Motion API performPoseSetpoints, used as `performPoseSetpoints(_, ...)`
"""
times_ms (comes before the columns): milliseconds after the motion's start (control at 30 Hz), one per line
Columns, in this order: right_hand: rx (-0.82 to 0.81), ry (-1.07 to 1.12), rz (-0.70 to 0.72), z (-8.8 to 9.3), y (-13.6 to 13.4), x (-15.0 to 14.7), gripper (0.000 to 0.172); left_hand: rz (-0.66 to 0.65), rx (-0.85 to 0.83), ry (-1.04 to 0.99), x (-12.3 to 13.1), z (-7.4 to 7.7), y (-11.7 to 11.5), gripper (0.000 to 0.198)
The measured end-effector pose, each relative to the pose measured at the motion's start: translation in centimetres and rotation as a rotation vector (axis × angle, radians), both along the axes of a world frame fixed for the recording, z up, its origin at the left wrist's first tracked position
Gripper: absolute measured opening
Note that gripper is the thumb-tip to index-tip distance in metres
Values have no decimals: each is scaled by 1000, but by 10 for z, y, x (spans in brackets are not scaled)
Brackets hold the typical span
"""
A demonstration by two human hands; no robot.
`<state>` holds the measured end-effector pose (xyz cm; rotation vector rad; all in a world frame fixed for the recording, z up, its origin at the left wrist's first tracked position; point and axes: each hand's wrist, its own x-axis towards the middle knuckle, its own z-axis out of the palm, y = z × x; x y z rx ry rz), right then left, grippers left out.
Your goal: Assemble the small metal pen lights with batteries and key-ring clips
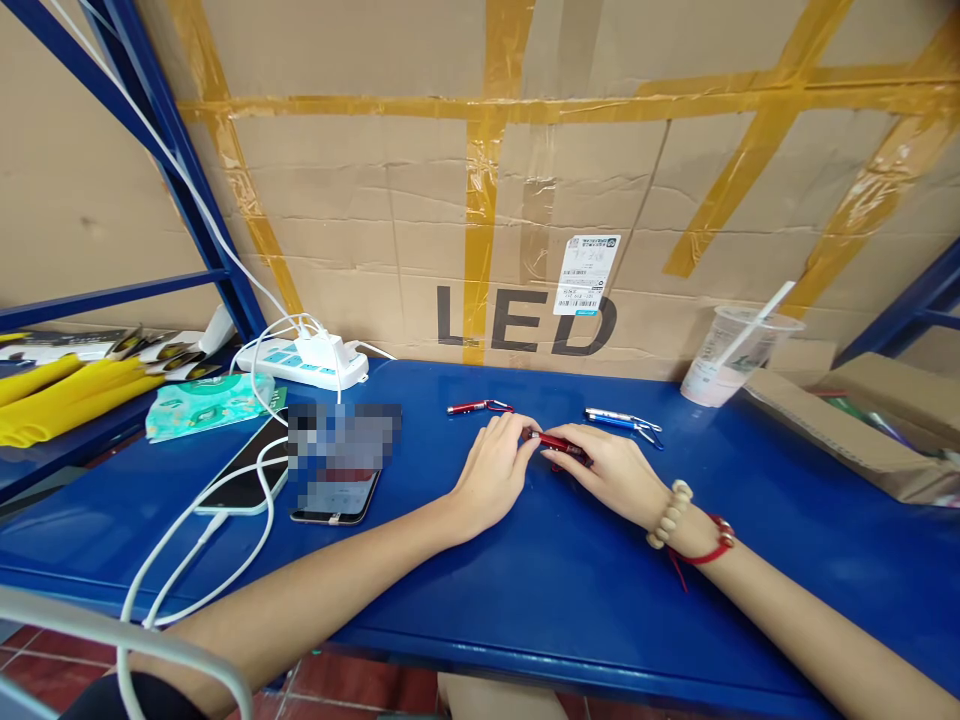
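Note:
Just above the blue table (480, 600), my right hand (611, 468) holds a small red metal penlight (556, 441) between thumb and fingers. My left hand (496, 468) pinches the left end of that same penlight, its fingertips meeting those of the right hand. Behind my left hand lies another red penlight (469, 407) with a red carabiner clip. A blue and silver penlight (609, 417) with a blue clip rests behind my right hand.
On the left are two phones (244, 470) with white cables, a white power strip (281, 362) and a green packet (210, 405). A plastic cup (731, 365) with a straw and an open cardboard box (847, 430) stand right. A large carton (337, 230) rises behind.

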<state>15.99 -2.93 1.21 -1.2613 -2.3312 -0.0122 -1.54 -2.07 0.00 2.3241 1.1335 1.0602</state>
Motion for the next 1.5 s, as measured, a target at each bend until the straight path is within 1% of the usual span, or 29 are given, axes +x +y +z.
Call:
performPoseSetpoints(167, 1, -12, -18, 2, 0, 0, 29, 22, -10, -17, 0, 1, -2, 16)
performPoseSetpoints(433, -31, -39, -21, 3, -1, 0, 31, 11, -11, -58, 0, 2, -3, 17)
performPoseSetpoints(600, -77, -43, -24, 4, -2, 0, 33, 14, -8, -55, 0, 2, -3, 17)
performPoseSetpoints(867, -87, -38, -40, 4, -3, 0, 33, 9, -5, -51, -1, 2, -3, 18)
performPoseSetpoints(1100, -67, -11, -12, 4, -3, 0, 30, 8, -4, -51, 0, 1, -3, 18)
performPoseSetpoints(1333, -25, 60, 47, 3, -3, -2, 28, 8, -15, -62, 0, 2, -4, 18)
performPoseSetpoints(1500, 1, 54, 22, 5, -5, -3, 31, 0, -27, -63, 0, 2, -4, 17)
